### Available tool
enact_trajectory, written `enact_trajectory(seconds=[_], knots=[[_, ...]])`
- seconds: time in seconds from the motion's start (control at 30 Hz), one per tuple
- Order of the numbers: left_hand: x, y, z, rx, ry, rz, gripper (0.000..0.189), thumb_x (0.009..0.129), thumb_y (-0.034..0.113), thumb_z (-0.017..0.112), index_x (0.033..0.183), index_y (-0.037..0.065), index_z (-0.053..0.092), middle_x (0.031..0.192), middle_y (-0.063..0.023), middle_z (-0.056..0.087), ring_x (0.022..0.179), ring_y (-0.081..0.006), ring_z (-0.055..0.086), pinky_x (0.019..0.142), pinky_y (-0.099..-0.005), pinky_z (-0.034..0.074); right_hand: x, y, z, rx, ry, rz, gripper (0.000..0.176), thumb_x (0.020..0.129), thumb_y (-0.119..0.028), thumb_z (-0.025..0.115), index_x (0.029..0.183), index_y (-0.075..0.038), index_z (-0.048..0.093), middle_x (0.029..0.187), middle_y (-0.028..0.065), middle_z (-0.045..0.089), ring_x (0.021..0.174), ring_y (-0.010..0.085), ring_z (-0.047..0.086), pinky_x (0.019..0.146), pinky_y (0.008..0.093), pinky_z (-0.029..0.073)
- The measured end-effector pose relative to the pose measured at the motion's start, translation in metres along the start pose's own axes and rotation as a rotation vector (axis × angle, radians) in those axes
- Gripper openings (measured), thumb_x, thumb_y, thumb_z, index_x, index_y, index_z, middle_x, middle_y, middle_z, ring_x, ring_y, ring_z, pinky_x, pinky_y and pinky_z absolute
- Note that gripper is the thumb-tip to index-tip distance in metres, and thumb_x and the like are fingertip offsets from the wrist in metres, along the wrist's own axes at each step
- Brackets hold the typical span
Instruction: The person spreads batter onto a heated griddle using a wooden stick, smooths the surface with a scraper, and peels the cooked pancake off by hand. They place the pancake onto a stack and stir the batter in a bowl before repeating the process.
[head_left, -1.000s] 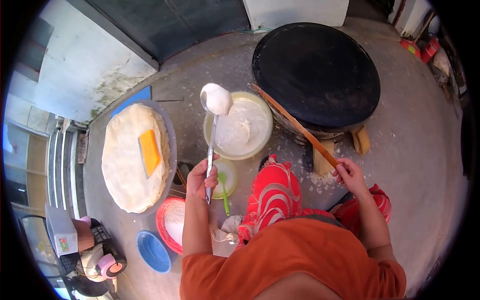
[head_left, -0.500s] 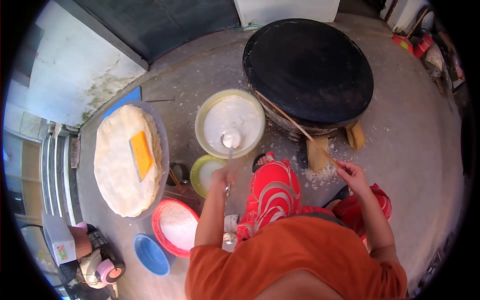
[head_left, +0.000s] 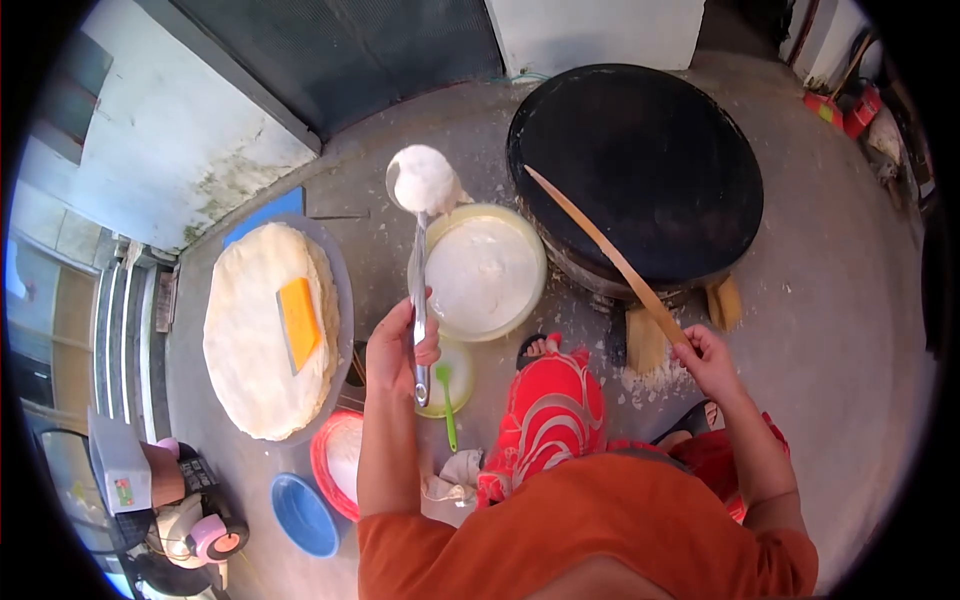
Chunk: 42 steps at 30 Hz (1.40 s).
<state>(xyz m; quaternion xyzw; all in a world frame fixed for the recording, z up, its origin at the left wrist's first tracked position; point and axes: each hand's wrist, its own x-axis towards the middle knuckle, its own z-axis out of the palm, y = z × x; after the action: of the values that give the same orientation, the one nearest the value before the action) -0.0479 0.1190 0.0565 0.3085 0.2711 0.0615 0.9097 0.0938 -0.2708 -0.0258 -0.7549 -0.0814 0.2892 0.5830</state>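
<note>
My left hand (head_left: 398, 350) grips the handle of a metal ladle (head_left: 420, 190) raised upright. Its bowl is heaped with white batter and hangs just left of the pale batter bowl (head_left: 485, 272). My right hand (head_left: 708, 358) holds one end of a long wooden stick (head_left: 600, 248). The stick slants up to the left, its far tip over the edge of the big round black griddle (head_left: 640, 165).
A tray with a stack of thin flatbreads (head_left: 262, 330) and an orange scraper (head_left: 299, 322) lies at left. A small green bowl (head_left: 452, 375), a red basin (head_left: 338, 462) and a blue bowl (head_left: 304, 514) sit near my knees. Wooden blocks (head_left: 644, 340) prop the griddle.
The ladle was down in the batter bowl half a second ago; my left hand has lifted it out full and upright. The stick's tip has swung up over the griddle's edge.
</note>
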Motion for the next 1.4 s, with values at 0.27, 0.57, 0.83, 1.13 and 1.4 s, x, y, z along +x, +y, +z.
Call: enact_trajectory(seconds=[0.27, 0.57, 0.83, 1.13, 1.4], knots=[[0.098, -0.015, 0.078, 0.032, -0.027, 0.094, 0.029, 0.090, 0.027, 0.037, 0.107, 0.004, 0.045, 0.070, -0.0090, 0.047, 0.049, -0.0118, 0.038, 0.041, -0.0216, 0.031, 0.036, -0.026, -0.010, -0.373, 0.264, -0.327, 0.034, 0.076, -0.007, 0.059, 0.110, -0.006, 0.055, 0.079, 0.0110, 0.059, 0.067, 0.0198, 0.055, 0.063, 0.0264, 0.043], [0.203, -0.078, 0.107, 0.141, 0.089, 0.185, 0.009, 0.087, 0.015, 0.038, 0.087, 0.007, 0.042, 0.063, -0.0062, 0.047, 0.046, -0.0113, 0.043, 0.036, -0.0219, 0.034, 0.083, -0.062, -0.007, -0.543, 0.292, -0.439, 0.042, 0.075, -0.003, 0.057, 0.116, -0.012, 0.053, 0.071, 0.0097, 0.052, 0.060, 0.0241, 0.051, 0.058, 0.0293, 0.042], [0.222, -0.124, 0.093, 0.265, 0.184, 0.202, 0.022, 0.087, 0.006, 0.039, 0.108, 0.006, 0.048, 0.065, -0.0021, 0.046, 0.050, -0.0097, 0.044, 0.041, -0.0219, 0.038, 0.134, -0.062, 0.005, -0.631, 0.198, -0.490, 0.042, 0.072, -0.005, 0.054, 0.113, -0.015, 0.055, 0.071, 0.0088, 0.052, 0.063, 0.0261, 0.053, 0.059, 0.0338, 0.044], [0.201, -0.125, 0.082, 0.535, 0.242, 0.343, 0.037, 0.085, 0.002, 0.046, 0.122, 0.003, 0.043, 0.063, -0.0016, 0.047, 0.047, -0.0085, 0.043, 0.039, -0.0202, 0.035, 0.158, -0.037, -0.003, -0.587, 0.206, -0.450, 0.040, 0.070, -0.006, 0.054, 0.109, -0.015, 0.057, 0.086, 0.0094, 0.059, 0.075, 0.0288, 0.056, 0.066, 0.0348, 0.046], [0.267, -0.070, 0.094, 0.480, 0.179, 0.200, 0.025, 0.088, 0.011, 0.041, 0.110, 0.002, 0.047, 0.064, -0.0041, 0.048, 0.045, -0.0089, 0.042, 0.036, -0.0221, 0.035, 0.124, -0.076, -0.025, -0.845, 0.322, -0.532, 0.038, 0.071, -0.005, 0.052, 0.107, -0.014, 0.057, 0.069, 0.0087, 0.052, 0.067, 0.0259, 0.055, 0.061, 0.0343, 0.045]])
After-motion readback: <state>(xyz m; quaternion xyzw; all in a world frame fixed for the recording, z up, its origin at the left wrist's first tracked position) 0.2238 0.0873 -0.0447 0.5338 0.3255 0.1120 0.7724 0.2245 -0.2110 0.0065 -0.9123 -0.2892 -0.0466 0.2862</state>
